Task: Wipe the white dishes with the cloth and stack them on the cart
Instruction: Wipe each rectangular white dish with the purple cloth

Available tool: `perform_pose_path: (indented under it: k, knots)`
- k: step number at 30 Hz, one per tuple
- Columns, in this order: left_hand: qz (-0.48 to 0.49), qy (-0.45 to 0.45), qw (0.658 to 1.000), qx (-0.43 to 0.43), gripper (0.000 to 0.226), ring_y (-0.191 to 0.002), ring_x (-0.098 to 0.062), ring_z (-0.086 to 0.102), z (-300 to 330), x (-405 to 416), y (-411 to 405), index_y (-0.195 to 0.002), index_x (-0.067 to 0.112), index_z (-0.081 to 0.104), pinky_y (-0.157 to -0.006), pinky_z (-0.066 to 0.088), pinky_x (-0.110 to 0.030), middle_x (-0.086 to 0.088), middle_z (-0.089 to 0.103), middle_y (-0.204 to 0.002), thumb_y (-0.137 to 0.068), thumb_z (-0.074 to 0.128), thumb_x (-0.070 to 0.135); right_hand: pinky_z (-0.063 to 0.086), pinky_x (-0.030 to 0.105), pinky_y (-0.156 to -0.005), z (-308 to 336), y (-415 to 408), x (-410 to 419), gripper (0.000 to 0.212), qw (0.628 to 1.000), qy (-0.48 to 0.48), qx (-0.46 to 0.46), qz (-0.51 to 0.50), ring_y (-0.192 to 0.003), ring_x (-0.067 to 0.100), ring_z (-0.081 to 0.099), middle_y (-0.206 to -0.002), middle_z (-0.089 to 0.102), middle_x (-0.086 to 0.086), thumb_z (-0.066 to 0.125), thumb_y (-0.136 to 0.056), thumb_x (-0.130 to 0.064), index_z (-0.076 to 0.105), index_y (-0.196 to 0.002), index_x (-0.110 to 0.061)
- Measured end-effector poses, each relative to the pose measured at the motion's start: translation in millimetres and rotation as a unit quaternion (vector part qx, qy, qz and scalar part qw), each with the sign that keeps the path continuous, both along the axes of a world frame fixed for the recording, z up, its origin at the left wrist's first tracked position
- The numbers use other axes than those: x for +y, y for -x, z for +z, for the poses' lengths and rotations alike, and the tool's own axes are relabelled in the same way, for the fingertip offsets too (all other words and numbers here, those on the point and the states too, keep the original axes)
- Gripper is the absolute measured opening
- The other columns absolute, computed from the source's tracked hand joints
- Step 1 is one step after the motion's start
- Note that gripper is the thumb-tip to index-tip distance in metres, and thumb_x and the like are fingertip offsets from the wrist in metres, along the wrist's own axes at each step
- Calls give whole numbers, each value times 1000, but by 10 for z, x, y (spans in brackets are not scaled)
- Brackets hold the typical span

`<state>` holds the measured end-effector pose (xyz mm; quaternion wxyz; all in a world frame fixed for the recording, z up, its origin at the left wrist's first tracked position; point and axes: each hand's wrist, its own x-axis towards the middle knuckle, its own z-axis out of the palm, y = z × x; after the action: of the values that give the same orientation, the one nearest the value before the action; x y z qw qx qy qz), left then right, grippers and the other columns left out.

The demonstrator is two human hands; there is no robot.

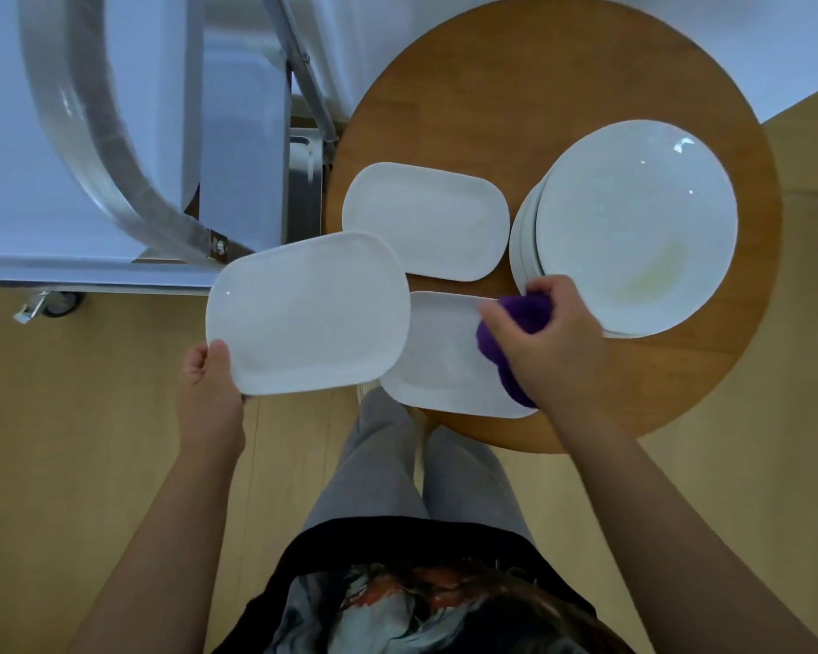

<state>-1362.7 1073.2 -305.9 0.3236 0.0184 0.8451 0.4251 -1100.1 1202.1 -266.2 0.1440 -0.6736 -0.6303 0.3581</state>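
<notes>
White platter [308, 311] gripped by left hand [209, 389]; right hand [546, 344] clutches purple cloth [520, 323] on another dish [445, 361]

No readable text, labels, brands, numbers or signs anywhere.

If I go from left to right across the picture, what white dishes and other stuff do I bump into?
Cart → left hand → held dish → far dish → purple cloth in the right hand → stack of round plates.
</notes>
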Motion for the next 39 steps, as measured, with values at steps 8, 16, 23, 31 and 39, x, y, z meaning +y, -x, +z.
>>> perform_pose_path:
  k: [8,16,23,31,39]
  knots:
    - [22,0,1000,-8,17,-68,-11,50,-29,-93,-56,-95,12,53,-52,41,-26,6,54,-84,-100,41,23,41,36,-100,-519,424,-226,71,991,57,-91,82,-123,23,43,-135,46,5,72,-78,-32,37,-138,-17]
    - [33,-8,999,-27,18,-78,-11,56,-34,-77,-168,-103,9,52,-56,46,-25,7,57,-91,-100,41,23,48,25,-77,-212,359,-251,28,939,229,-37,252,-89,14,58,-101,64,-2,64,-81,-26,62,-108,-21]
    - [-51,5,998,24,17,-78,-7,52,31,11,-274,-101,12,48,-60,46,-26,8,52,-88,-101,38,26,37,24,-49,41,-56,-175,6,798,399,-240,381,-63,14,52,-73,54,1,54,-74,-21,51,-70,-18]
    - [-199,27,976,87,16,-75,-11,50,6,109,-764,-97,14,51,-63,43,-26,3,53,-85,-101,40,25,53,28,-65,74,-499,-181,12,919,313,-160,178,-76,14,55,-86,59,-4,59,-82,-25,57,-93,-22]
    - [-270,46,956,105,14,-68,-6,48,-118,212,-1077,-89,16,50,-57,39,-22,7,51,-76,-100,44,22,42,24,-58,100,-627,-171,16,960,272,-49,39,-77,14,52,-87,57,-4,63,-77,-15,58,-91,-22]
